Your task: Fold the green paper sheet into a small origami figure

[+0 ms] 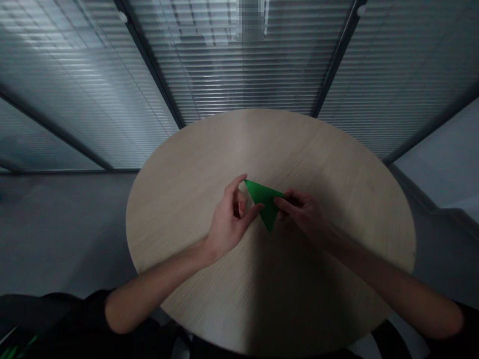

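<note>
A small piece of green folded paper [266,197], triangular in outline with one point toward me, is between my two hands above the table. My right hand [301,209] is closed in a pinch on its right corner, the thumb lying on the near face. On the other side, my left hand [230,217] steadies the paper, its index fingertip at the upper left corner and its thumb on the left edge. The other left fingers curl inward. Parts of the right fingers are hidden behind the paper.
A round light wood table [179,174] lies under my hands, with a dark shadow across its near side. Behind it stand glass partitions with horizontal blinds [243,75] and dark frames. Grey floor [67,224] shows at the left.
</note>
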A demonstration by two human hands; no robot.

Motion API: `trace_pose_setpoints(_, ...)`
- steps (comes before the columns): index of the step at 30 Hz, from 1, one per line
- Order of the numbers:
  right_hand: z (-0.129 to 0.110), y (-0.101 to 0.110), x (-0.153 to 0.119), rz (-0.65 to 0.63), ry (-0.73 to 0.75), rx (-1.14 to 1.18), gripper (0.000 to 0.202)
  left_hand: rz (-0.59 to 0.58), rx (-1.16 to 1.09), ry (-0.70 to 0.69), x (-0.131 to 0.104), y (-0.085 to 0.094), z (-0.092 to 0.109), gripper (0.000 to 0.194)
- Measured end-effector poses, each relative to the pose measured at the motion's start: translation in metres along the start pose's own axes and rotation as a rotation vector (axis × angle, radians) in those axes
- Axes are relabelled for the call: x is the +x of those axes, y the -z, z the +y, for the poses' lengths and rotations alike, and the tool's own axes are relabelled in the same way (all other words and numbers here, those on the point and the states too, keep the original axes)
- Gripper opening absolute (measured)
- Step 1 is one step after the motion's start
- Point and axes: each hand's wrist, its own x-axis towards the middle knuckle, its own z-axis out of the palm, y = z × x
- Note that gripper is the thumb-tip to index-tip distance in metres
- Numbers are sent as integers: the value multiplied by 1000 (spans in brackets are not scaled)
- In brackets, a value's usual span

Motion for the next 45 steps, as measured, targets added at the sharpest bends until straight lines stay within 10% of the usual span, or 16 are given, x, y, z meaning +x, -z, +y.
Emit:
trace_pose_setpoints(8,1,1,2,-62,-17,46,43,-218,80,-20,-2,-1,-5,54)
trace_pose_setpoints(17,-3,3,-1,-167,10,65,47,-295,20,146,-2,-4,3,92)
trace_pose_setpoints(25,1,3,-1,-302,16,277,44,-426,-437,254,-1,-7,8,68)
trace_pose_setpoints(36,3,9,4,-43,115,211,32,-137,-586,388,15,-1,-7,43)
trace_pose_setpoints(45,5,7,1,35,254,106,35,-141,-584,386,17,2,0,38)
